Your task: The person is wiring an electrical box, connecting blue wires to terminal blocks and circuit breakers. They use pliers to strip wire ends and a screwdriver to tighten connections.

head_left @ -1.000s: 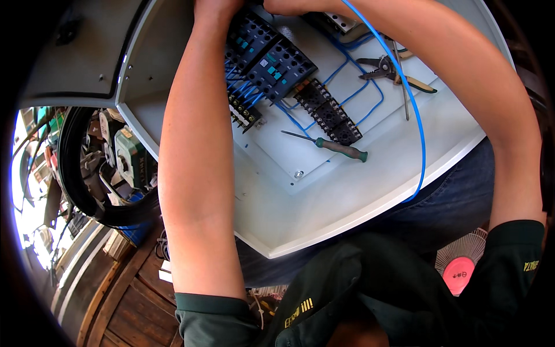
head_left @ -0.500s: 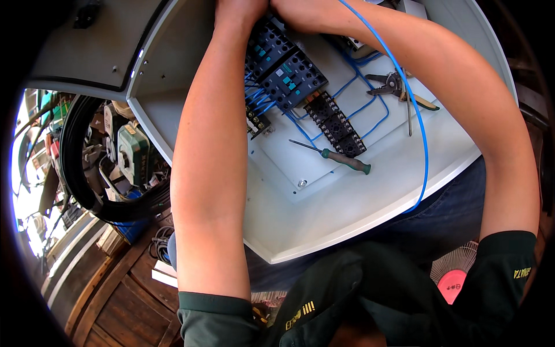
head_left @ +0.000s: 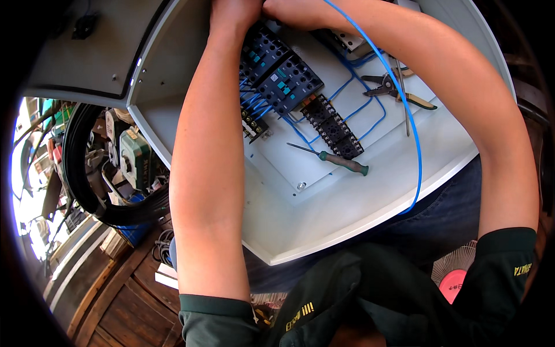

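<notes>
Both hands, left (head_left: pixel 236 13) and right (head_left: pixel 295 13), close together at top edge, fingers out of frame, so can't tell spread or grip; nearest are the black contactors (head_left: pixel 289 84), just below them in the pale enclosure (head_left: pixel 341 222). Relay sockets (head_left: pixel 332 128) next to contactors, screwdriver (head_left: pixel 345 163) by sockets' lower end, pliers (head_left: pixel 386 85) further right, loose blue wire (head_left: pixel 420 153) crossing over right forearm (head_left: pixel 445 69). Left forearm (head_left: pixel 208 168) partly hides terminal block (head_left: pixel 254 125).

Right hand (head_left: pixel 292 13) now nearer left hand (head_left: pixel 236 11)
</notes>
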`<state>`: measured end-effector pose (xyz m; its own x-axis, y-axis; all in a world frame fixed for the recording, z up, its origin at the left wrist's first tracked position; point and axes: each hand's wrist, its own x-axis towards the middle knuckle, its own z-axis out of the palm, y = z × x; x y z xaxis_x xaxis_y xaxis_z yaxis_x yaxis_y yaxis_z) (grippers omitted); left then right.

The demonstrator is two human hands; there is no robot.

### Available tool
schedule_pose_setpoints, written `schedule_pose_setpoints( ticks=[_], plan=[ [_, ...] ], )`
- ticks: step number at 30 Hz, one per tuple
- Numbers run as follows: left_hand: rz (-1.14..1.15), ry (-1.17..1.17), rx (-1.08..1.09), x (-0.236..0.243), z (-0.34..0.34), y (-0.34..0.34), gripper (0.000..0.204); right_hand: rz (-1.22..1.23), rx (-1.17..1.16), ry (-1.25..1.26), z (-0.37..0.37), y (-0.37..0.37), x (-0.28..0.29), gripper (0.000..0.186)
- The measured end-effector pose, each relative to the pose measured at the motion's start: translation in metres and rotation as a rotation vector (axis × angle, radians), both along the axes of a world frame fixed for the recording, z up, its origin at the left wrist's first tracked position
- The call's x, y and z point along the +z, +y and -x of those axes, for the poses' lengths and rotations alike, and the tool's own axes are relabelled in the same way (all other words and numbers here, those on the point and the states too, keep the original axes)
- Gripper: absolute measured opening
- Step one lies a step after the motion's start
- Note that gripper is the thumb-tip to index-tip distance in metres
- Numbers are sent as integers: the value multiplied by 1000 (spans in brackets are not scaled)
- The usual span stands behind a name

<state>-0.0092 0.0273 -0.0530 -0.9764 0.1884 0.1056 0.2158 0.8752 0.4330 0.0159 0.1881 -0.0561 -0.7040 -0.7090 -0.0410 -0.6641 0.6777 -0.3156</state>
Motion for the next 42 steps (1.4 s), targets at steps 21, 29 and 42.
schedule_pose_setpoints(
  ticks=[21, 29, 42],
  plan=[
    [25, 16, 57, -3, 1, 3, 35, 52, -141, 337, -23, -11, -28, 19],
    [16, 44, 29, -1, 3, 10, 32, 213, -16, 448, -4, -7, -77, 21],
    [17, -13, 16, -4, 4, -2, 32, 161, -213, -337, -32, 29, 86, 21]
  ],
)
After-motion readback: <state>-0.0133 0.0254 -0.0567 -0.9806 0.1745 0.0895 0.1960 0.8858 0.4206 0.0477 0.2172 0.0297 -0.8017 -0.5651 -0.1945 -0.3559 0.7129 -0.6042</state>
